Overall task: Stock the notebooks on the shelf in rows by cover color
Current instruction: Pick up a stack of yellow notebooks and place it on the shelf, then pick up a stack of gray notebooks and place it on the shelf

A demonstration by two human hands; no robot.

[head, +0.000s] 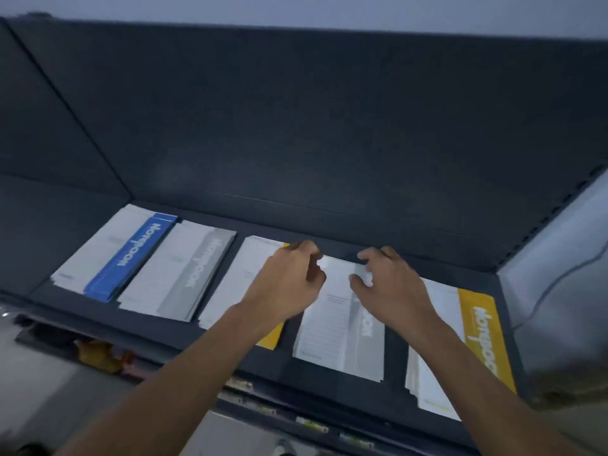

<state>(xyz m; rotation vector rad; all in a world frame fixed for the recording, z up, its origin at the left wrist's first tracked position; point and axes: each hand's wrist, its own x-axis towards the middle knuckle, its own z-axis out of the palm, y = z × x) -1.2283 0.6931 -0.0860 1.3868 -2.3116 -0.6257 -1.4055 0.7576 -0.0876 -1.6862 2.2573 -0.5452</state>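
One dark blue metal shelf is carrying five flat stacks of white paper notebooks: one blue-banded stack, two grey-banded stacks, and two yellow-banded stacks. Two bare hands, the left hand and the right hand, are reaching over them.

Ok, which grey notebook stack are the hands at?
The right grey stack, between the left yellow stack and right yellow stack; left hand and right hand are at its far end. The left grey stack adjoins the blue stack.
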